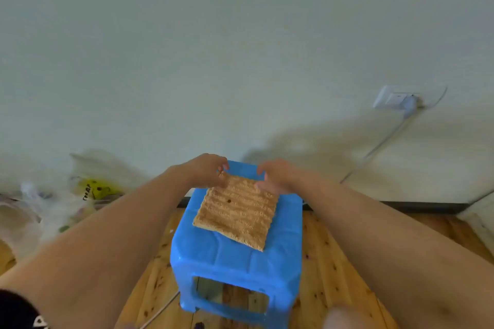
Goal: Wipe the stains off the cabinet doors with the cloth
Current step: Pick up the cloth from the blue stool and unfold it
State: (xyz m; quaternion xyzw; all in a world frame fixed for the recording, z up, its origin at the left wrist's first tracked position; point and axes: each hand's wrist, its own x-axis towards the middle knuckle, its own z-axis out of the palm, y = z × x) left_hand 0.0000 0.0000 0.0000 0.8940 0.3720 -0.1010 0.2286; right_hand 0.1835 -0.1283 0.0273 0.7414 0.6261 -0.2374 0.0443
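Observation:
A tan ribbed cloth [236, 213] lies flat on top of a blue plastic stool [235, 262], with one near corner hanging past the seat edge. My left hand [207, 171] pinches the cloth's far left corner. My right hand [275, 176] holds the far right corner. Both arms reach forward over the stool. No cabinet door is in view.
A pale wall [240, 48] fills the upper view. A socket with a plug and white cable [401, 100] sits on it at the right. Plastic bags, one with yellow print [93, 189], pile on the left. The floor [334, 275] is wooden planks.

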